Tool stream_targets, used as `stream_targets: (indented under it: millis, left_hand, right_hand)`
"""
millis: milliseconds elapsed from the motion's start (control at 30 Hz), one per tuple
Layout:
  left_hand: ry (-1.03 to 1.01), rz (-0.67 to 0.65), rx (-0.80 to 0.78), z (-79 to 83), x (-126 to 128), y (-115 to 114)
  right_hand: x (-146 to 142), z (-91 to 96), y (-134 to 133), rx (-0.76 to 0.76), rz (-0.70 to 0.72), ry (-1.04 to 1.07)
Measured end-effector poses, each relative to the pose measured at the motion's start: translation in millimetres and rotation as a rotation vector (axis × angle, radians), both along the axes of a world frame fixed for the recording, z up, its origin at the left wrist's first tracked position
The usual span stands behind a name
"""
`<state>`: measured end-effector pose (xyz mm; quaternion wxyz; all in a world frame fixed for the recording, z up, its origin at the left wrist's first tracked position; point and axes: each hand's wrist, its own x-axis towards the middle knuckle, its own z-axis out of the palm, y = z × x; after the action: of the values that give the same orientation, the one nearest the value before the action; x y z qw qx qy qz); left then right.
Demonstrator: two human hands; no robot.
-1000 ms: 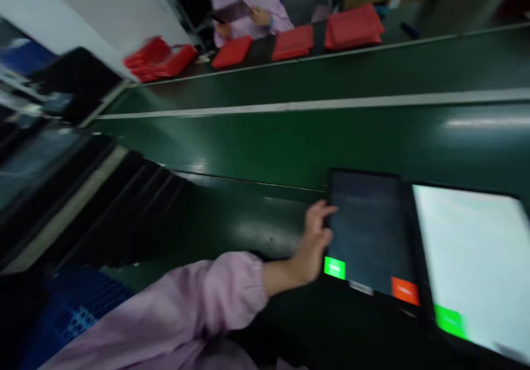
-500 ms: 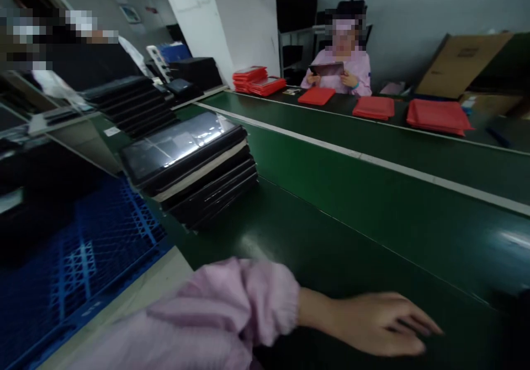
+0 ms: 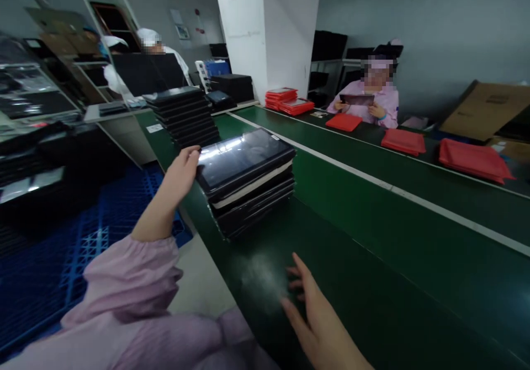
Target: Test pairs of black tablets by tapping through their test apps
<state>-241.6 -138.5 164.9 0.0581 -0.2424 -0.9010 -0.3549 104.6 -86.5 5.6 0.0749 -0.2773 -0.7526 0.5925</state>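
Note:
A stack of flat black panels (image 3: 248, 160), like tablets or screens, stands on the green worktable, with a glossy screen on top and a pale layer among them. At its left end my left hand (image 3: 180, 174) grips the edge of the top panel, fingertips over the rim and the thumb side partly hidden. My right hand (image 3: 310, 309) hovers above the green surface in front of the stack. Its fingers are spread and nothing is in them.
Behind stands another stack of black panels (image 3: 184, 116). Red pouches (image 3: 403, 141) lie along the far side, where a co-worker (image 3: 368, 102) holds a dark panel. A pale strip (image 3: 351, 168) runs along the table. Blue plastic pallets (image 3: 95, 254) are at lower left.
My left hand has gone from low over the table, at right, to the left edge of the stack. My right hand has come into view. The camera view has shifted.

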Motion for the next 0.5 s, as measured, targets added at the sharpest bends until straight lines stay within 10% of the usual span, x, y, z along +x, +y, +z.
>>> stream_targets:
  millis: [267, 500]
  left_hand:
    - [-0.084, -0.012, -0.034, 6.1, -19.6, -3.5]
    - [-0.161, -0.124, 0.063, -3.5, 10.0, -24.1]
  right_hand:
    - [-103.2, 44.4, 37.2, -0.22, 0.09, 0.318]
    - [-168.0, 77.6, 57.6, -0.5, -0.373, 0.389]
